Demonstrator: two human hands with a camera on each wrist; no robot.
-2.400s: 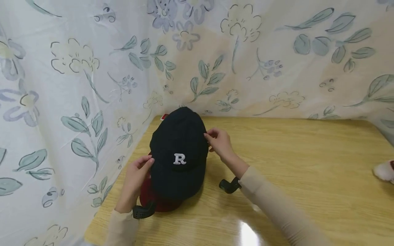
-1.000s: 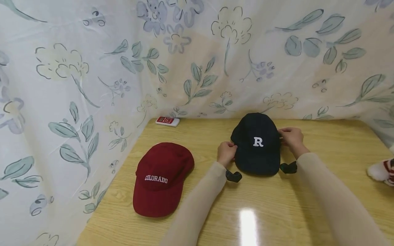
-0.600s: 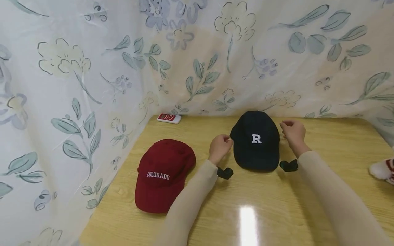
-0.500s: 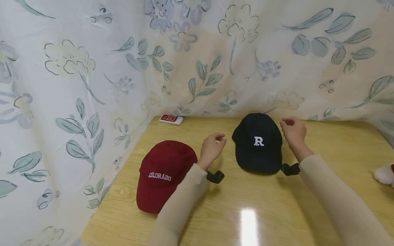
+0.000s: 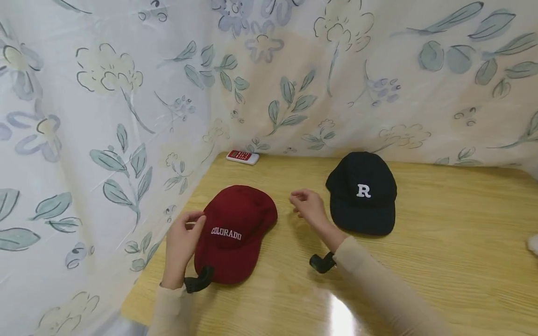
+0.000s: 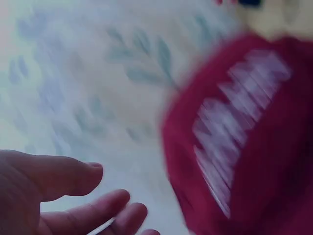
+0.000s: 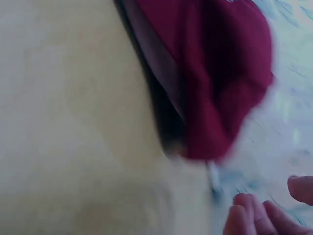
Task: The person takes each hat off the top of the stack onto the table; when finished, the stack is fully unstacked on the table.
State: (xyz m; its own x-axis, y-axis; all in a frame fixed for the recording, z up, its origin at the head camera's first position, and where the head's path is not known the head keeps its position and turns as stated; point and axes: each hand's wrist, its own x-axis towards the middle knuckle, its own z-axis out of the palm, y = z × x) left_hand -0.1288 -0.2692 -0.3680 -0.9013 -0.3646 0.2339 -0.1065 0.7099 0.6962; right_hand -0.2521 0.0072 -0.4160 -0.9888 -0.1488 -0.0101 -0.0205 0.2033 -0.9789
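A red baseball cap (image 5: 237, 214) with COLORADO across its front lies on the left part of the table, brim toward me. My left hand (image 5: 180, 242) is at its left edge, fingers loosely bent; in the left wrist view a gap shows between those fingers (image 6: 105, 203) and the cap (image 6: 274, 161). To the right of the red cap, my right hand (image 5: 313, 210) hovers with relaxed fingers, holding nothing. The right wrist view has this hand (image 7: 264, 215) apart from the blurred cap (image 7: 230, 63). Farther right lies a black cap (image 5: 363, 186) with a white R, untouched.
A red and white calculator-like device (image 5: 244, 157) lies at the table's back left corner. Floral cloth (image 5: 294, 70) hangs behind and to the left of the wooden table (image 5: 454, 224). A white fluffy thing (image 5: 533, 243) shows at the right edge.
The black cap, earlier held by both hands over the red one, was carried right, set down and let go. Both hands have since moved left to either side of the red cap.
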